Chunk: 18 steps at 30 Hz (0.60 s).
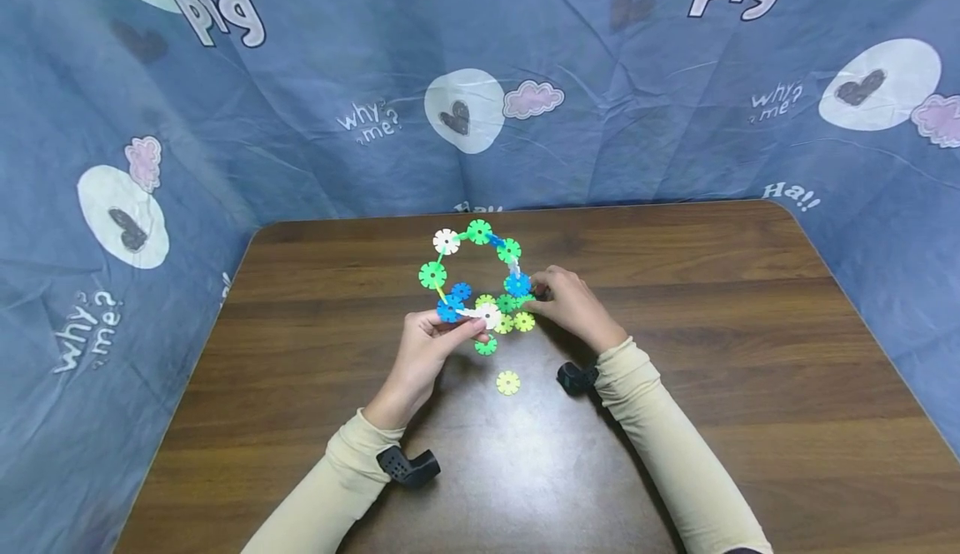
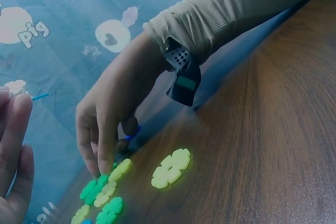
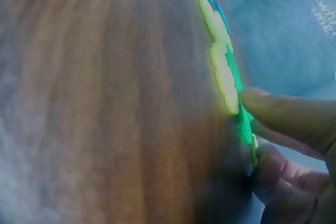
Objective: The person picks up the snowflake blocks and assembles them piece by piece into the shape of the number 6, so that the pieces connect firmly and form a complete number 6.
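Observation:
My left hand pinches a white snowflake disc at the near side of a ring of interlocked snowflake discs. The ring is white, green, blue and yellow, held up above the table. My right hand reaches down to the small cluster of loose discs, its thumb and fingertips around the edge of a green snowflake disc. Beside it lie yellow discs and another green disc. Parts of the cluster are hidden behind the ring and fingers.
A single yellow disc lies nearer on the brown wooden table. A blue printed cloth hangs behind and at the sides. Black wrist devices sit on both sleeves.

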Tool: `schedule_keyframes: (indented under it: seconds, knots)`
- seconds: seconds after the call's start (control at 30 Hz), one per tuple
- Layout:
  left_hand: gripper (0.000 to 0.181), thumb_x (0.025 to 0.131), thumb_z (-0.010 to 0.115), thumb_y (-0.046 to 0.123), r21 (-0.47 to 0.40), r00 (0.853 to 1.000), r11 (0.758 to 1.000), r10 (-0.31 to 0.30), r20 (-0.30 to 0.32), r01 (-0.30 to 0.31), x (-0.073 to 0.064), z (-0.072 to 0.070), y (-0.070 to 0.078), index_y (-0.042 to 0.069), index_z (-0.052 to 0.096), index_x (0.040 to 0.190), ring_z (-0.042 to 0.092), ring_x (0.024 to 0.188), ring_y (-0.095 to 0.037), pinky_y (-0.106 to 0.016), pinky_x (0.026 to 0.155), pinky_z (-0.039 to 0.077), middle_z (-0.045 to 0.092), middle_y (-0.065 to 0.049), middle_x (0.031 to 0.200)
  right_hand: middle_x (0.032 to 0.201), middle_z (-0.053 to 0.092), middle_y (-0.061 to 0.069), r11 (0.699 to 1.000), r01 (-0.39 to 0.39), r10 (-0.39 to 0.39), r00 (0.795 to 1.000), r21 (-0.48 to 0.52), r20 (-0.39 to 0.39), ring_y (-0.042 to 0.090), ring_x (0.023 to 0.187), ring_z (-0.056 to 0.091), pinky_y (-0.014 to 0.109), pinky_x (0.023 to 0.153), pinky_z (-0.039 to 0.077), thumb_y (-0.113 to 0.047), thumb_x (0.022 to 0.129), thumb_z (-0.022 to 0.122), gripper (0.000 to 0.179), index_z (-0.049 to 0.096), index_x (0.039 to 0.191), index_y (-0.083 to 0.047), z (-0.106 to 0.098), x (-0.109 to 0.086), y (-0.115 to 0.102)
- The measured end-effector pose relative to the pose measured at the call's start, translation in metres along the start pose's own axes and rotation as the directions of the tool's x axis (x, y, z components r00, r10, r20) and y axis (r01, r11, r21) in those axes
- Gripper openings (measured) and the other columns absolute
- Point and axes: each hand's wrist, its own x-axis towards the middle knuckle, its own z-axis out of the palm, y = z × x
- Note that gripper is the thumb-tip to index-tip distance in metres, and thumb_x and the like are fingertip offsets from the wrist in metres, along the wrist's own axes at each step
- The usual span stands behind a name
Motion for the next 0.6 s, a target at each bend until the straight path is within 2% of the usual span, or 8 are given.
schedule_keyframes:
  seconds: [0.23,0.3,0.4,0.5,0.53,0.6]
  knots:
    - [0.024,0.093,0.077,0.008,-0.002,1.0,1.0,-0.004,-0.003,0.004,0.0,0.001,0.0,-0.011,0.075,0.107,0.077,0.074,-0.014,-0.03,0.087,0.059,0.078,0.003,0.074,0.099,0.07,0.012,0.999,-0.016,0.014,0.999,0.048,0.029,0.026,0.092,0.067,0.041,0.084,0.057,-0.021,0.084,0.086,0.026,0.073,0.099,-0.003,-0.001,-0.001,0.0]
    - [0.022,0.093,0.077,0.008,-0.007,1.0,1.0,-0.011,-0.005,0.011,0.0,0.001,0.0,-0.009,0.076,0.106,0.077,0.074,-0.014,-0.029,0.087,0.059,0.078,0.002,0.074,0.097,0.07,0.011,0.996,-0.032,0.028,0.999,0.086,0.047,0.023,0.086,0.067,0.037,0.079,0.058,-0.018,0.084,0.086,0.024,0.071,0.098,-0.004,-0.001,-0.002,0.001]
    - [0.018,0.093,0.077,0.007,-0.014,1.0,1.0,-0.016,-0.007,0.016,-0.001,0.001,-0.001,-0.007,0.077,0.103,0.077,0.074,-0.013,-0.029,0.087,0.06,0.078,0.002,0.074,0.091,0.071,0.013,0.978,-0.062,0.046,0.995,0.197,0.086,0.02,0.074,0.067,0.032,0.066,0.06,-0.013,0.086,0.083,0.021,0.068,0.098,-0.002,-0.005,-0.005,0.002]
    - [0.016,0.093,0.076,0.006,-0.02,1.0,1.0,-0.008,-0.008,0.008,-0.001,0.001,-0.001,-0.007,0.077,0.102,0.077,0.073,-0.012,-0.029,0.087,0.06,0.078,0.002,0.074,0.088,0.074,0.017,0.932,-0.089,0.061,0.994,0.351,0.09,0.022,0.065,0.069,0.035,0.058,0.061,-0.009,0.09,0.079,0.017,0.068,0.101,-0.001,-0.015,-0.009,0.003]
    - [0.016,0.093,0.076,0.006,-0.02,1.0,1.0,-0.004,-0.008,0.004,-0.001,0.001,-0.001,-0.006,0.077,0.102,0.077,0.073,-0.011,-0.029,0.088,0.06,0.078,0.003,0.074,0.089,0.075,0.018,0.912,-0.086,0.062,0.995,0.4,0.072,0.024,0.066,0.071,0.036,0.059,0.062,-0.008,0.091,0.078,0.016,0.069,0.102,0.0,-0.02,-0.01,0.003]
    - [0.016,0.093,0.076,0.007,-0.02,1.0,1.0,0.0,-0.007,0.0,0.0,0.002,-0.001,-0.006,0.077,0.102,0.077,0.073,-0.011,-0.029,0.088,0.06,0.079,0.003,0.075,0.091,0.077,0.019,0.854,-0.059,0.068,0.998,0.518,0.002,0.027,0.069,0.074,0.039,0.063,0.064,-0.008,0.093,0.076,0.016,0.071,0.105,0.001,-0.031,-0.014,0.005]
